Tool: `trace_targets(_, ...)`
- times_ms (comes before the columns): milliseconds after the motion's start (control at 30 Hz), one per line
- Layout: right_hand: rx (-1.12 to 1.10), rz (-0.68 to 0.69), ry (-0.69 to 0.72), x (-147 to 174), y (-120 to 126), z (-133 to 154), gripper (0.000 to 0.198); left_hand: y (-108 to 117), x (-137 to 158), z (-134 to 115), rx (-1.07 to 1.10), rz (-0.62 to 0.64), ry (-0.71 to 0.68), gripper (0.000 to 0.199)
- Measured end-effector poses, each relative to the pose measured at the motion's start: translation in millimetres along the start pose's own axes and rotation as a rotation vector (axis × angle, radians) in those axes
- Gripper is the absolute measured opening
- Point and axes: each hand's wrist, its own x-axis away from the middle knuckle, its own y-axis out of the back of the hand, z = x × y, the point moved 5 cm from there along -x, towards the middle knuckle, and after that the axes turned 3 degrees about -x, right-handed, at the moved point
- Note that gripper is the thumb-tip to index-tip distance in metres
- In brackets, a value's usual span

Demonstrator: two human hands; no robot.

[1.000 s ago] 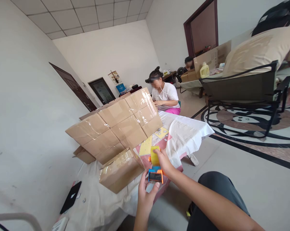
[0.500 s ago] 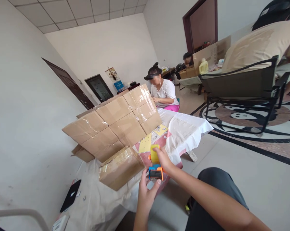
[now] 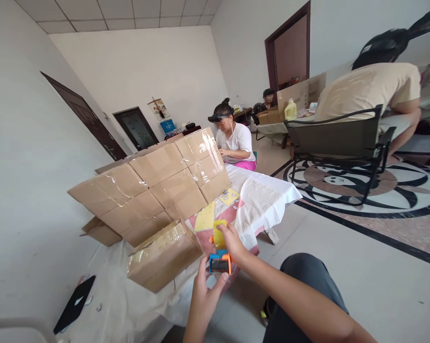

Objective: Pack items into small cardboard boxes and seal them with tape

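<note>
My left hand (image 3: 205, 297) has its fingers and thumb closed on the sides of a small blue-and-orange plastic piece (image 3: 220, 265) with a dark panel facing me. Just beyond it, a yellow plastic piece (image 3: 220, 233) with orange bits at its sides sits in my right hand (image 3: 233, 244), thumb laid over its face. The two pieces touch or nearly touch; whether they are joined I cannot tell. Both hands are above the near edge of the cloth-covered table (image 3: 252, 202).
A taped cardboard wall (image 3: 165, 181) and a smaller carton (image 3: 165, 257) stand on the table to the left. A black flat item (image 3: 75, 305) lies at lower left. Across the table sits a person in white (image 3: 240, 143); another person bends forward in a chair (image 3: 334, 138) at right.
The view has turned slightly right, so the room and table appear further left. Both hands keep the same hold on the plastic pieces, with hardly any movement between them.
</note>
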Motion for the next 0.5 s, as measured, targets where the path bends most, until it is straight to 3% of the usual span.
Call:
trace_targets(300, 0.029, -0.032, -0.033, 8.6, -3.1, 7.4, 0.023, 0.3, 0.4, 4.5, 0.034, 0.003, -0.007, 0.063)
trace_targets(500, 0.019, 0.012, -0.033, 2.6, -3.2, 1.0, 0.024, 0.5, -0.3, 9.0, 0.269, 0.005, 0.064, 0.075)
